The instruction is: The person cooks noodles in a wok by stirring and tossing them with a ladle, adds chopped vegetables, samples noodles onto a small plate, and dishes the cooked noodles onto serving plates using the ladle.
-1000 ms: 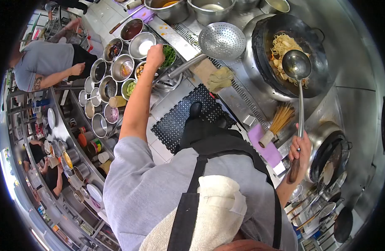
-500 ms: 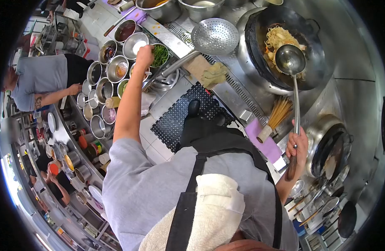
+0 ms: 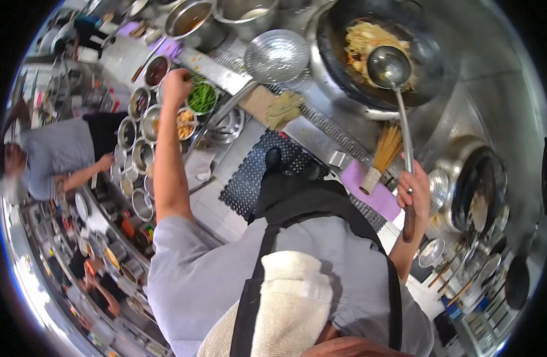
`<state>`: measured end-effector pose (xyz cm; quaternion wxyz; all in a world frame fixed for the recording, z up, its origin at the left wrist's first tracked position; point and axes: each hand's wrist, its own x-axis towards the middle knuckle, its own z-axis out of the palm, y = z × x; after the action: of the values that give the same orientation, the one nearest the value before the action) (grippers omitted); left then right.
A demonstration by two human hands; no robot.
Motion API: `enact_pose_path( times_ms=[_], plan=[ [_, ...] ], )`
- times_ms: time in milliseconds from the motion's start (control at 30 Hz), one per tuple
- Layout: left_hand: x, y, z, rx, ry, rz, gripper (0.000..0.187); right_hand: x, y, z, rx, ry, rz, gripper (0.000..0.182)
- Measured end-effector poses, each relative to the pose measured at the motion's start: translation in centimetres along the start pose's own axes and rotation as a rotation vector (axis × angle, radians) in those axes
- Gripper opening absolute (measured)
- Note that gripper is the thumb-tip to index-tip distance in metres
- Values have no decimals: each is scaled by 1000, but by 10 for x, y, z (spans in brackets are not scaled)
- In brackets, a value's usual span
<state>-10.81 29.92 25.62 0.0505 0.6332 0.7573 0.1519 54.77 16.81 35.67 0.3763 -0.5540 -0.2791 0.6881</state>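
My right hand (image 3: pixel 414 191) is closed around the wooden-ended handle of a metal ladle (image 3: pixel 387 66). The ladle's bowl rests over noodles (image 3: pixel 361 46) in a dark wok (image 3: pixel 431 71). Out at the seasoning bowls, my left hand (image 3: pixel 177 87) is closed, its fingertips turned down over a metal bowl that it mostly covers. What those fingers hold, if anything, is hidden. Beside that hand are a bowl of cut green vegetables (image 3: pixel 201 97), a bowl of orange-brown pieces (image 3: pixel 185 124) and a bowl of dark red sauce (image 3: pixel 157 71).
A perforated strainer (image 3: pixel 276 56) and a folded cloth (image 3: pixel 284 110) lie left of the wok. A bamboo brush (image 3: pixel 383 156) stands near the ladle handle. A second wok (image 3: pixel 478 193) is at right. A co-worker (image 3: pixel 62 152) reaches toward the bowls from the left.
The view has shifted, so the wok and bowls sit further left. My left hand now covers more of the bowl beneath it. The ladle stays over the noodles in my right hand.
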Motion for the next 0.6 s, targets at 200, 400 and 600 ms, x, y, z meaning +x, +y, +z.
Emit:
enact_pose_path(
  times_ms=[200, 400, 600],
  plan=[
    [72, 214, -55, -512, -37, 321, 19, -1, -3, 3, -37, 19, -84, 51],
    [144, 401, 62, -454, -140, 602, 48, 5, 8, -5, -155, 129, -179, 49],
    [156, 470, 127, -315, -175, 684, 41, 11, 15, -9, -326, 316, -293, 50]
  ],
)
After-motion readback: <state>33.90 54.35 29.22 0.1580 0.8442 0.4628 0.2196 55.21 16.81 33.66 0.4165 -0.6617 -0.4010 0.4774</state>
